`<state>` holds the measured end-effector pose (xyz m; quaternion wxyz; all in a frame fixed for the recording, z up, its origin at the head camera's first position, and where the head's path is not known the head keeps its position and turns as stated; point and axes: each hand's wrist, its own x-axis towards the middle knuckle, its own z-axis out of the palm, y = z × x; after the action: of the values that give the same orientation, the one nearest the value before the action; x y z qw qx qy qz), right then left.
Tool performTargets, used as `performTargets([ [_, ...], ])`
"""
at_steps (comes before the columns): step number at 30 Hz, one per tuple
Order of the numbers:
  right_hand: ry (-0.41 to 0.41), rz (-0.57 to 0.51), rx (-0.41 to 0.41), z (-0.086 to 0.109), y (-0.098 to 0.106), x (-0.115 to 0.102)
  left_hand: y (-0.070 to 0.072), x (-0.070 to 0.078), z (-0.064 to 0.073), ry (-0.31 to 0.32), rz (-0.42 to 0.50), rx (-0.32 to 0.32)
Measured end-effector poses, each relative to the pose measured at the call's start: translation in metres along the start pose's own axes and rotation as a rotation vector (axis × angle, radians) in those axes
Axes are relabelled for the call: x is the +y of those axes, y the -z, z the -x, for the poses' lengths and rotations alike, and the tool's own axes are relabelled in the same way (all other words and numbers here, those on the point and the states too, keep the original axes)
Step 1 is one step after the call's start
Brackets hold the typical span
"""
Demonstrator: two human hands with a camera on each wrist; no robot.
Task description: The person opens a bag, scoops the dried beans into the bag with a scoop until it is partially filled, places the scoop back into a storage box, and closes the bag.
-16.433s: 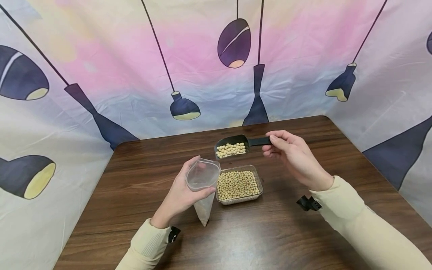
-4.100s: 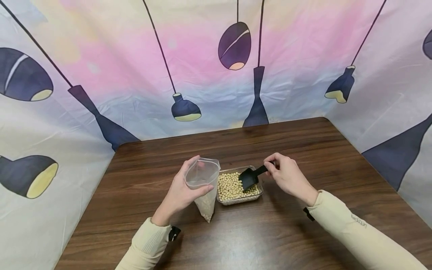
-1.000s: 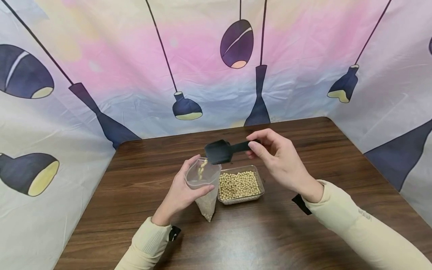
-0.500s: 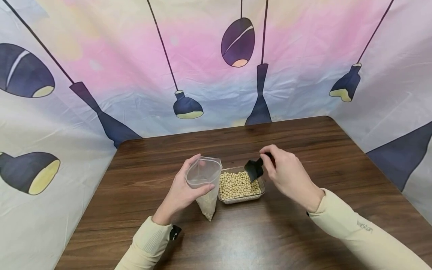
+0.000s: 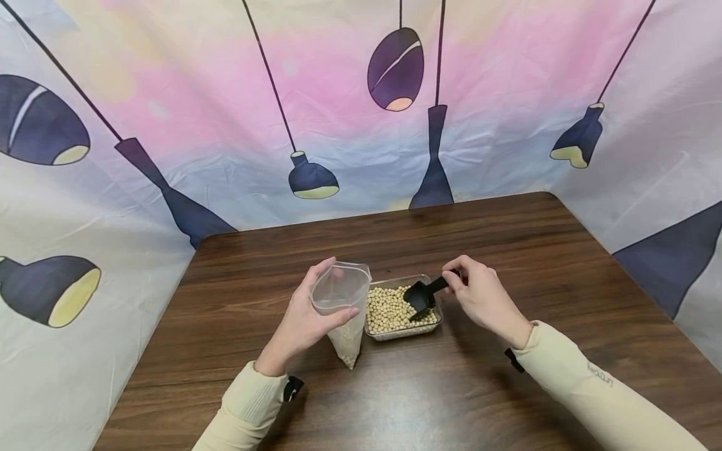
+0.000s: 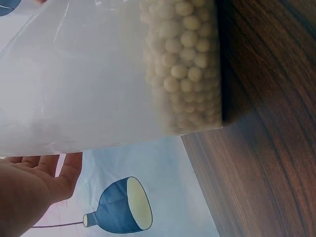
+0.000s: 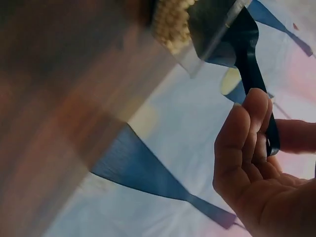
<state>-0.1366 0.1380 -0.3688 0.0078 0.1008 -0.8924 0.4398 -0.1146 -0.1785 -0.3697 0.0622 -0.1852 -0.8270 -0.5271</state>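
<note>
My left hand [image 5: 301,322] grips a translucent plastic bag [image 5: 348,332] near its mouth, keeping it upright and wide at the top. In the left wrist view, a layer of pale round beans [image 6: 185,64] fills the bag's bottom, which stands on the table. My right hand [image 5: 482,297] pinches the handle of a black scoop [image 5: 420,296] between thumb and fingers. The scoop's blade dips into beans [image 5: 389,310] inside a clear rectangular box [image 5: 403,336], just right of the bag. In the right wrist view, the scoop's handle [image 7: 253,74] runs down between the fingers.
The brown wooden table [image 5: 259,269] reaches back to a cloth backdrop [image 5: 350,113] printed with hanging lamps. More cloth hangs along the left and right sides. A black wrist strap [image 5: 292,388] shows at the left cuff.
A second ago the scoop was tipping beans into the bag. It then swung right to the box, and its blade has now lowered into the beans. The left hand has stayed put.
</note>
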Motion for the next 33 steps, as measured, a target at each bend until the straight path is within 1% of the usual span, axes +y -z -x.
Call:
performTargets([
  [3, -0.068, -0.105, -0.056, -0.004, 0.001, 0.009, 0.001, -0.001, 0.000, -0.001, -0.010, 0.003],
  [9, -0.135, -0.314, -0.120, -0.007, -0.002, 0.025, -0.001, -0.001, 0.000, 0.015, -0.001, -0.001],
  [10, -0.154, -0.355, -0.129, -0.008, -0.004, 0.028, -0.001, 0.001, 0.000, 0.022, 0.000, -0.003],
  [13, -0.206, -0.445, -0.144, -0.009, -0.008, 0.033, 0.000, 0.016, 0.000, 0.033, -0.006, -0.011],
  [14, -0.220, -0.462, -0.147, -0.009, -0.009, 0.034, 0.000, 0.021, 0.000, 0.034, -0.007, -0.013],
  [17, -0.238, -0.492, -0.148, -0.009, -0.011, 0.036, 0.001, 0.018, 0.000, 0.028, -0.009, -0.012],
  [21, -0.244, -0.502, -0.145, -0.008, -0.010, 0.038, 0.000, -0.002, 0.000, 0.007, -0.005, -0.005],
  [23, -0.250, -0.506, -0.144, -0.007, -0.008, 0.041, 0.000, -0.003, 0.001, 0.000, -0.006, -0.005],
  [26, -0.270, -0.529, -0.161, -0.006, -0.004, 0.045, 0.001, -0.003, 0.001, 0.008, -0.007, -0.005],
  [30, -0.304, -0.581, -0.196, -0.005, 0.002, 0.048, 0.001, -0.002, 0.000, 0.024, -0.007, -0.005],
  [33, -0.310, -0.620, -0.206, -0.004, 0.009, 0.047, 0.001, -0.002, -0.002, 0.023, 0.000, -0.006],
])
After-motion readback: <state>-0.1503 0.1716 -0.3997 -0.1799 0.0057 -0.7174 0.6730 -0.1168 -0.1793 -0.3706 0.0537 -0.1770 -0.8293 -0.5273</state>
